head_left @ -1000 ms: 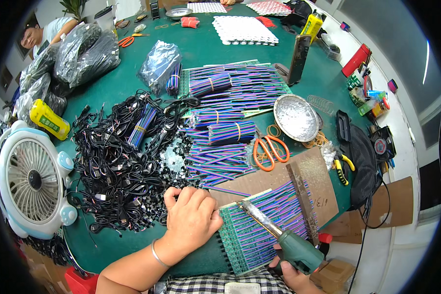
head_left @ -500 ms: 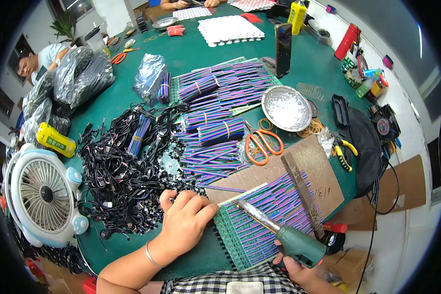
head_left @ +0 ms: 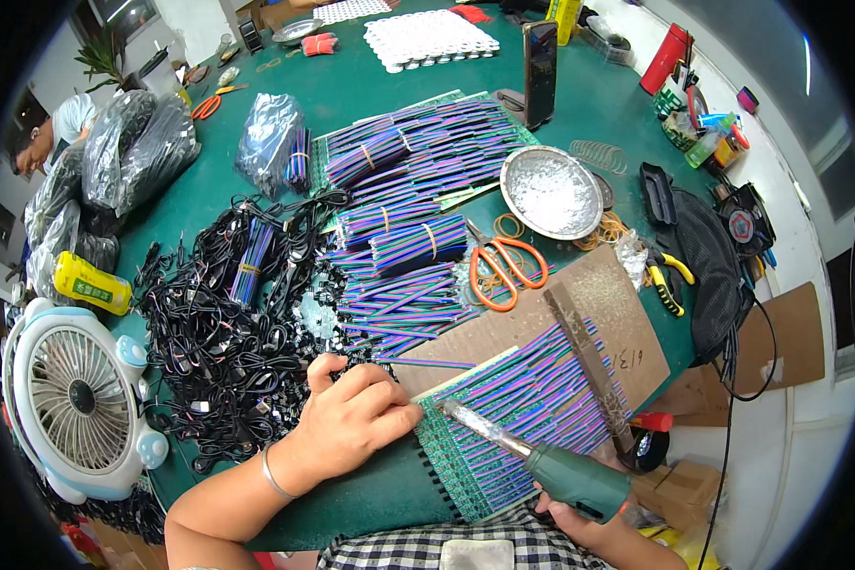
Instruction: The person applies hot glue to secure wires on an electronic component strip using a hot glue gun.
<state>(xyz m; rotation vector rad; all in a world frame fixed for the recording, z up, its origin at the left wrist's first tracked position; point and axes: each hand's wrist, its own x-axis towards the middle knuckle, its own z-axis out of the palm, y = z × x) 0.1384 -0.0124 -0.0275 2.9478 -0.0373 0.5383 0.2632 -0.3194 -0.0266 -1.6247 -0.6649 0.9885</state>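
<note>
My left hand (head_left: 356, 423) is closed, fingers curled and fingertips together at the left corner of a green circuit board panel (head_left: 439, 464). Whatever it pinches is too small to make out. Wrapped round the grip of a green soldering gun (head_left: 579, 480), my right hand (head_left: 572, 521) sits by the near edge of the table. The gun's metal tip points left over the panel, close to my left fingertips. Rows of blue, purple and green ribbon wires (head_left: 541, 380) run across the panel. A flat metal bar (head_left: 587, 366) lies over them on a cardboard sheet (head_left: 627, 309).
Tangled black cables (head_left: 223, 351) lie left of my hand, beside a white fan (head_left: 81, 394). Bundled ribbon wires (head_left: 418, 247), orange scissors (head_left: 505, 271) and a metal dish (head_left: 553, 193) lie beyond. Yellow-handled pliers (head_left: 670, 283) and a standing phone (head_left: 540, 76) are at right.
The soldering gun's tip has moved slightly left, closer to my left fingertips. The whole view has shifted a little. The person at far left has lowered their head.
</note>
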